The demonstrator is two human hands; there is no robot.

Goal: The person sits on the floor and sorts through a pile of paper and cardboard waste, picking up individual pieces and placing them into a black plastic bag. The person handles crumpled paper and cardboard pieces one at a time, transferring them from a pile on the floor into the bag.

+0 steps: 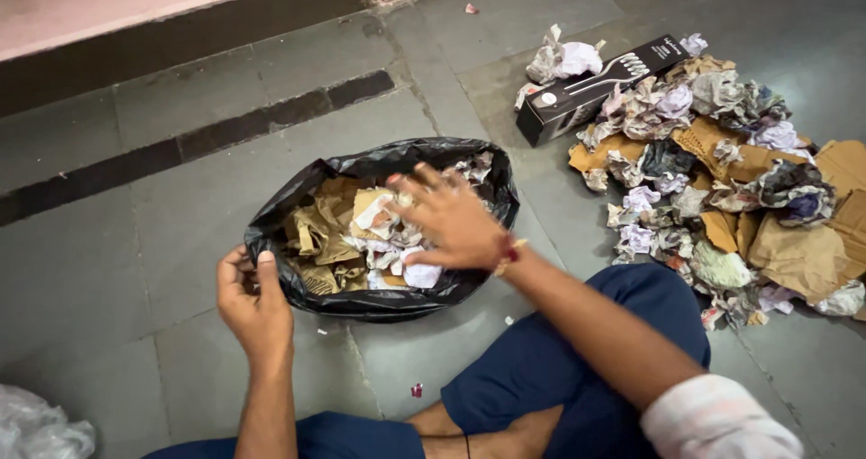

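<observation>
Item: black thin plastic rubbish bag (379,301), lying open-mouthed on the grey stone-tiled floor (135,243), directly in front of the seated person. Contents: crumpled scraps of brown card and white paper (361,234), filling it about to the rim.

Left hand (255,304): placed at the near-left rim of the bag, thumb and fingers pinched on the plastic edge, by which the mouth is held open.

Right hand (448,215): spread flat, fingers extended and grasping nothing, laid on top of the scraps inside the bag, toward its right side.

Handling, as judged: the bag is taken to be light, limp and somewhat slippery, easily torn if dragged; it is best gripped at the gathered rim. The scraps are judged light, springy and compressible.

Adjacent: a heap of crumpled paper and brown card pieces (722,179), well apart on the right; a long black cardboard box (595,89) at the heap's far-left edge; a clear plastic bag (36,427) at the lower left corner.
</observation>
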